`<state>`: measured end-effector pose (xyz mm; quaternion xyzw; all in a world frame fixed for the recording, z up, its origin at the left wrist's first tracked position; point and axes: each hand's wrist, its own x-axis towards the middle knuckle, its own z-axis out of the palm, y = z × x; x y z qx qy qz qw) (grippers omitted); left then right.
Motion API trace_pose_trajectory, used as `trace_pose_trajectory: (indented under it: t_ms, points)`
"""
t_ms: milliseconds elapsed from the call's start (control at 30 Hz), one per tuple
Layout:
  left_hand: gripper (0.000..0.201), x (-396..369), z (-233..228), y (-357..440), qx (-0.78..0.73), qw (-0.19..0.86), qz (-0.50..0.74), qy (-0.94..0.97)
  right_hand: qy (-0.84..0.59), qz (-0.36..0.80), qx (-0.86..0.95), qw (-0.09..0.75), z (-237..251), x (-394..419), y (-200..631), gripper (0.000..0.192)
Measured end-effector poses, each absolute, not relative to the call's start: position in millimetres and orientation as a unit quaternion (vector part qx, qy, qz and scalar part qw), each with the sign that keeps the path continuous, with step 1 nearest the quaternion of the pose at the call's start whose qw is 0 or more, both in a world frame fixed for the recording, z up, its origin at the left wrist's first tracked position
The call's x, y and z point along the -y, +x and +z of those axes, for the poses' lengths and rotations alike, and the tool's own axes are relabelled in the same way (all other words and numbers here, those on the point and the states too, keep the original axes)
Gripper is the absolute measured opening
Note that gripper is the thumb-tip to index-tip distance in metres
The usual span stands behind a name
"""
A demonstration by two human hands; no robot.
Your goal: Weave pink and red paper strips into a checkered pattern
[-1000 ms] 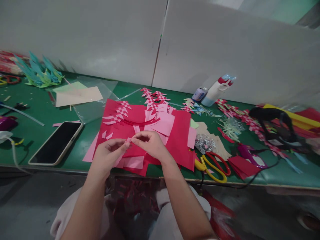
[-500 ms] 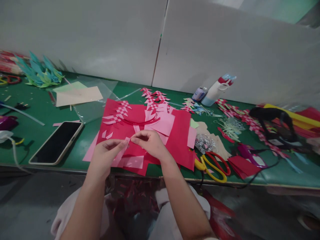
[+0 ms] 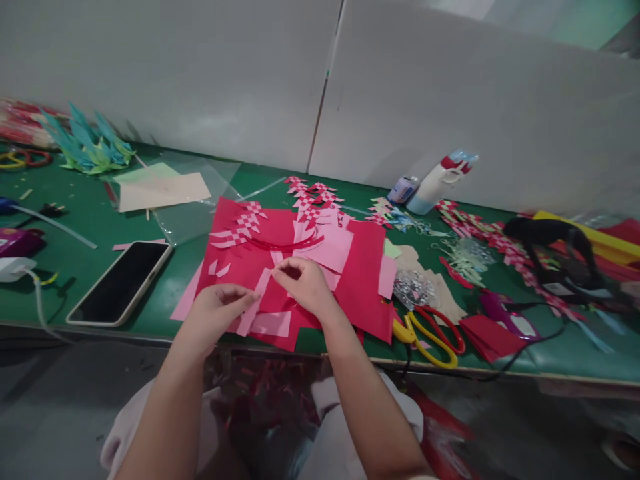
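Observation:
A pink paper strip (image 3: pixel 256 303) slants over red paper sheets (image 3: pixel 363 287) on the bench. Thumb and fingers of my left hand (image 3: pixel 213 313) are closed at the strip's left edge. My right hand (image 3: pixel 306 285) has its thumb and forefinger pinched together beside the strip's upper end; whatever is between them is too small to make out. Just behind the hands lie thin red strips (image 3: pixel 285 245) and pink paper pieces (image 3: pixel 327 247). Woven red-and-pink checkered paper chains (image 3: pixel 245 223) rest on the red sheets, and small pink scraps (image 3: pixel 223 270) are left of the strip.
On the green bench (image 3: pixel 183 293), a phone (image 3: pixel 120 283) lies left of the red paper. Yellow-handled scissors (image 3: pixel 433 347) and a bag of metal rings (image 3: pixel 415 287) are at the right. A white bottle (image 3: pixel 437 187) and a can (image 3: pixel 403 190) stand by the wall.
My left hand has moved slightly down and left, further from my right fingertips. More of the pink strip shows between the hands. The whole view has shifted a little.

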<state>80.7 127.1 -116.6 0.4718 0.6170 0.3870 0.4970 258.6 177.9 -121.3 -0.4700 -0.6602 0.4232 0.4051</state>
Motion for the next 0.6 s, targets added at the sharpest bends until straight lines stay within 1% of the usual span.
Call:
trace_pose_trajectory:
  t_ms: [167, 333, 500, 600]
  points:
    - [0.038, -124.1, -122.1, 66.6, -0.623, 0.496, 0.361, 0.486, -0.512, 0.339, 0.698, 0.368, -125.9, -178.2, 249.4, 0.014]
    - [0.044, -121.9, -124.2, 56.6, -0.653, 0.470, 0.317, 0.503, -0.514, 0.234, 0.768, 0.302, -127.7, -179.9, 232.9, 0.013]
    - [0.030, -117.2, -118.7, 49.9, -0.658, 0.450, 0.239, 0.554, -0.496, 0.161, 0.824, 0.222, -131.9, -181.2, 218.1, 0.020]
    - [0.027, -115.0, -113.6, 46.5, -0.665, 0.390, 0.173, 0.612, -0.495, 0.128, 0.839, 0.188, -134.3, -181.2, 211.9, 0.021]
